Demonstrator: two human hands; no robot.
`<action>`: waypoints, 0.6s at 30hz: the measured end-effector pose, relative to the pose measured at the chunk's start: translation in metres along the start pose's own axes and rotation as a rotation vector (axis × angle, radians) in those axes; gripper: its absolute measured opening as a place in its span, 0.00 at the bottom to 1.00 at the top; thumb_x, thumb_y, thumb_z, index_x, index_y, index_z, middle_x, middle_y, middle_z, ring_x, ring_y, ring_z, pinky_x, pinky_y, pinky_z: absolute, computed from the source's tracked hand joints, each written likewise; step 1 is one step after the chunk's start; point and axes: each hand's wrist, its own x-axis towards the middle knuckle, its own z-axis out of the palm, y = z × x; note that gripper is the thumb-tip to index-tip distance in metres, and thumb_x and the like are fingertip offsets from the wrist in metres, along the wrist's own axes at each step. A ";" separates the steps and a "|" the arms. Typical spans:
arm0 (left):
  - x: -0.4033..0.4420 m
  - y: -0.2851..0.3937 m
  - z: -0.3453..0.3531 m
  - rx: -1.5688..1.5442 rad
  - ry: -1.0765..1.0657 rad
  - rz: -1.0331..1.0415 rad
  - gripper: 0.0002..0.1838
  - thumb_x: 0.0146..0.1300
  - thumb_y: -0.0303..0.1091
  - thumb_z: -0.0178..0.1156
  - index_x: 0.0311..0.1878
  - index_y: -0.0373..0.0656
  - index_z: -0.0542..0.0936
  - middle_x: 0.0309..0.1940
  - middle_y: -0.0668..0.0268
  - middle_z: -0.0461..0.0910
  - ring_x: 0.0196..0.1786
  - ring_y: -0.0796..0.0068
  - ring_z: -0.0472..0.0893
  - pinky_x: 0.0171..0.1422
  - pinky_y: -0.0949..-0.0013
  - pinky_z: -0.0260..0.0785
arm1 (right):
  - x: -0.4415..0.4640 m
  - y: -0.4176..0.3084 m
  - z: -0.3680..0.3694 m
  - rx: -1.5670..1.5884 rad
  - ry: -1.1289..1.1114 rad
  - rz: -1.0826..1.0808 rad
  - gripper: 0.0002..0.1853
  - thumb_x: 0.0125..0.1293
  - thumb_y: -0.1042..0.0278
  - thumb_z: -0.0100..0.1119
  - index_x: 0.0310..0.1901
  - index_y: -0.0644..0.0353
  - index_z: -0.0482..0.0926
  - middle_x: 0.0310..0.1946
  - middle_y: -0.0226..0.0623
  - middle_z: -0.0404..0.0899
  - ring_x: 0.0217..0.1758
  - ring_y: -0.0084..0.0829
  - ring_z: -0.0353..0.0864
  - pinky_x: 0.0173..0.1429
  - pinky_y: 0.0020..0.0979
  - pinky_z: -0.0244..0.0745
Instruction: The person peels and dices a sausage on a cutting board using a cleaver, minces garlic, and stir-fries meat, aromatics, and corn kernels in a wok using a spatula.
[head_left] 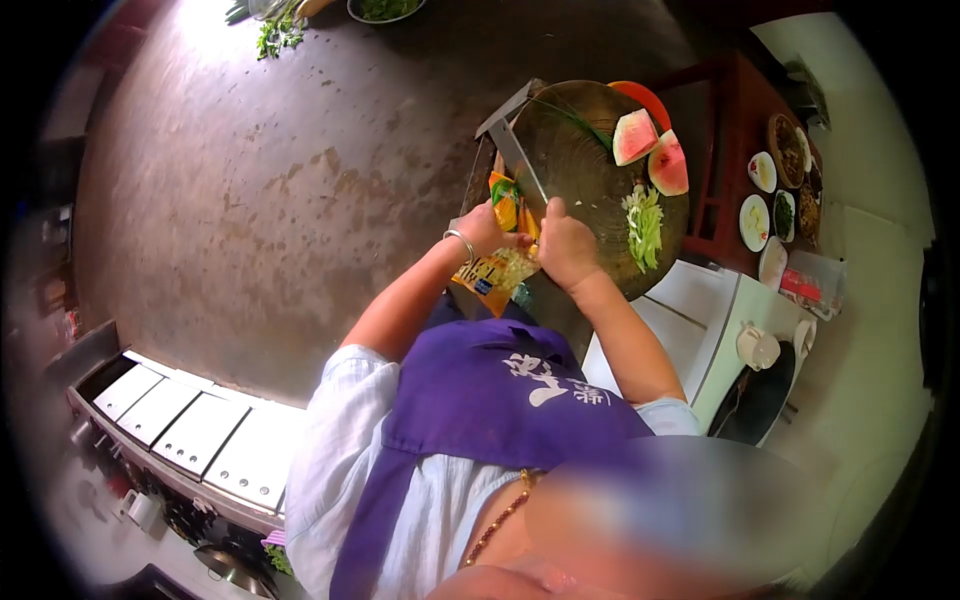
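Note:
My left hand [485,234], a bracelet on its wrist, grips a yellow and orange printed food packet [492,287] at the near left edge of the round wooden chopping board [580,195]. Pale contents or printing show in the packet's lower part; I cannot tell which. Closed round a cleaver's handle is my right hand [567,247], close beside the packet. The cleaver blade [519,160] points away over the board's left edge. Shredded pale green vegetable [643,226] lies on the board's right side. Beyond it are two watermelon pieces [634,137], and long green leaves [575,121] lie at the far side.
An orange-red rim [645,100] shows behind the watermelon. Several small dishes [755,222] stand at the right, near a clear plastic container [812,283] and a dark pan [752,400]. Leafy greens [280,35] and a bowl of greens [388,8] sit far off on the floor-like brown surface.

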 end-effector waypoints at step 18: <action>-0.011 0.000 -0.015 -0.150 -0.052 -0.011 0.26 0.49 0.44 0.74 0.49 0.40 0.79 0.40 0.61 0.84 0.44 0.69 0.82 0.52 0.66 0.72 | 0.008 0.069 -0.017 -0.302 0.245 -0.139 0.22 0.61 0.73 0.50 0.59 0.54 0.68 0.42 0.43 0.69 0.33 0.46 0.80 0.34 0.42 0.77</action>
